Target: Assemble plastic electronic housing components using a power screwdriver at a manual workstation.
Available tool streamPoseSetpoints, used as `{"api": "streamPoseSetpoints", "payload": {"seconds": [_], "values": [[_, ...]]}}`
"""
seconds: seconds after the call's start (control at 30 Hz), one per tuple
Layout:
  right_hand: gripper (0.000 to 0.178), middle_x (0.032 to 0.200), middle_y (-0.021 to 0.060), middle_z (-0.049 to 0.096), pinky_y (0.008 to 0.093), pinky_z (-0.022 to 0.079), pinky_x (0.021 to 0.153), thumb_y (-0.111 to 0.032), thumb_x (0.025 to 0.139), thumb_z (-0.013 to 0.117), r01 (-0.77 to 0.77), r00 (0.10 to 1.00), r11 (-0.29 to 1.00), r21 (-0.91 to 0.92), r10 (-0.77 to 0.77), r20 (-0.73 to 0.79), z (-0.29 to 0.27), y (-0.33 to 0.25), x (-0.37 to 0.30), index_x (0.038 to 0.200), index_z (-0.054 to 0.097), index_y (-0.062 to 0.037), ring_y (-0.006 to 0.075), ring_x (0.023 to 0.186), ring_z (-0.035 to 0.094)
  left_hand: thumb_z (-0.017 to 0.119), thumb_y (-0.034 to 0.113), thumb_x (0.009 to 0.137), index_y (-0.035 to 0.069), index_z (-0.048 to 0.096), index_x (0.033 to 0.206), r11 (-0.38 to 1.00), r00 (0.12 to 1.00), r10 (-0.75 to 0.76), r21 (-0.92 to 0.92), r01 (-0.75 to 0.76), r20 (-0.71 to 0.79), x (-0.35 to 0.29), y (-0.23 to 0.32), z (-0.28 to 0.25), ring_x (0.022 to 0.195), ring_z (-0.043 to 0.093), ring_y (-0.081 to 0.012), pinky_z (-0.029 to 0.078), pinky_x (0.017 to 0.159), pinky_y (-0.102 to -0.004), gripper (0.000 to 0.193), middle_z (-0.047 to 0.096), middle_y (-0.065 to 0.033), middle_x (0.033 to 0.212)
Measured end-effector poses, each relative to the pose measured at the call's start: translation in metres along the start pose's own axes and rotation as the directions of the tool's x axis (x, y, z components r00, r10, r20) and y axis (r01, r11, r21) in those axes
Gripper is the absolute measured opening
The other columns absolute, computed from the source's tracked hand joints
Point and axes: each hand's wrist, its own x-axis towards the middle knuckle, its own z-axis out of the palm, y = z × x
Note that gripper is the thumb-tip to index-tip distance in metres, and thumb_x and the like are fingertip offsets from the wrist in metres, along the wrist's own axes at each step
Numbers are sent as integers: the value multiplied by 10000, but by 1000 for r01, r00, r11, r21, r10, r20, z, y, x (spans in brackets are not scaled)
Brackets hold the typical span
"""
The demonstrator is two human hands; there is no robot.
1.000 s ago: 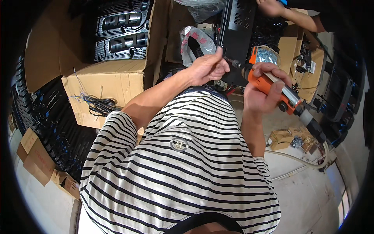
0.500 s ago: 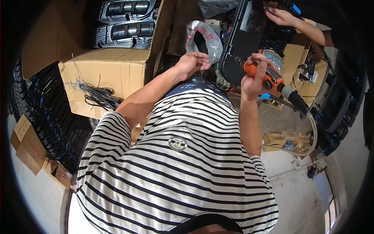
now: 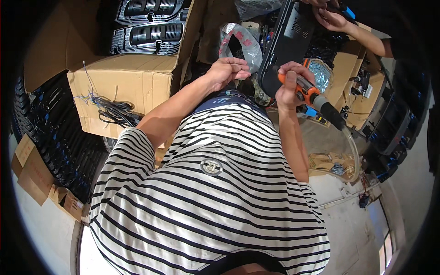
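My right hand (image 3: pixel 288 91) is wrapped round an orange air screwdriver (image 3: pixel 308 93), its dark rear end running into a clear hose (image 3: pixel 356 153). The tool's tip is at the lower end of a long black plastic housing (image 3: pixel 289 43); whether it touches a screw is hard to see. My left hand (image 3: pixel 226 73) is closed, thumb and fingers together, just left of the housing. Anything between those fingers is too small to make out. Beside them sits a clear plastic bag (image 3: pixel 251 48) with red patterns, its mouth spread wide.
A co-worker's hand (image 3: pixel 332 20) is at the far end of the housing. A cardboard box (image 3: pixel 121 87) on the left bears black moulded parts (image 3: pixel 156 34), with a bundle of cables (image 3: pixel 118 112) at its side. Shiny small parts (image 3: pixel 319 75) and small cartons (image 3: pixel 321 160) lie on the right.
My right hand and the screwdriver have shifted slightly left. More of a co-worker's hands shows at the top. My left hand has barely moved.
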Motion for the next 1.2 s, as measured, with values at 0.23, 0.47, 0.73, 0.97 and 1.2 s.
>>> {"api": "streamPoseSetpoints", "payload": {"seconds": [0.23,0.47,0.73,0.97,1.2], "values": [[189,852,160,644,294,512,704,-111,859,638,-113,991,980,-163,99,-90,2,-23,1,942,575,47,179,694,603,458,-21,943,-93,507,1177,996,995,89,35,-87,-37,24,37,8,945,650,-263,541,891,-354,250,601,-188,1098],[166,931,193,626,324,514,741,-41,891,537,-37,974,984,-175,-4,-228,-17,-74,-27,1022,519,59,199,741,607,460,-54,901,-92,528,1095,935,919,343,-25,-354,-195,77,109,26,859,625,-259,541,871,-375,209,604,-170,990],[207,990,179,635,307,511,744,-84,893,593,-120,826,967,-224,-28,-563,-56,-97,-80,1050,512,24,169,781,603,494,-2,893,-68,583,1012,943,936,314,-61,-327,-161,101,140,26,888,622,-256,520,877,-366,162,615,-168,959],[114,938,80,623,309,502,737,-99,875,633,-486,629,830,-272,117,-768,-138,-87,-117,946,620,-11,148,800,597,518,84,919,2,624,1008,948,999,-24,317,34,-37,89,102,-11,758,591,-160,483,700,-280,161,641,-77,866],[216,886,33,642,285,487,732,-52,782,701,-552,433,820,-150,127,-893,-296,-22,-193,980,629,-5,122,796,596,548,137,940,32,617,975,875,996,28,483,19,-89,73,57,-18,759,577,-119,499,760,-256,130,613,-37,846]]}}
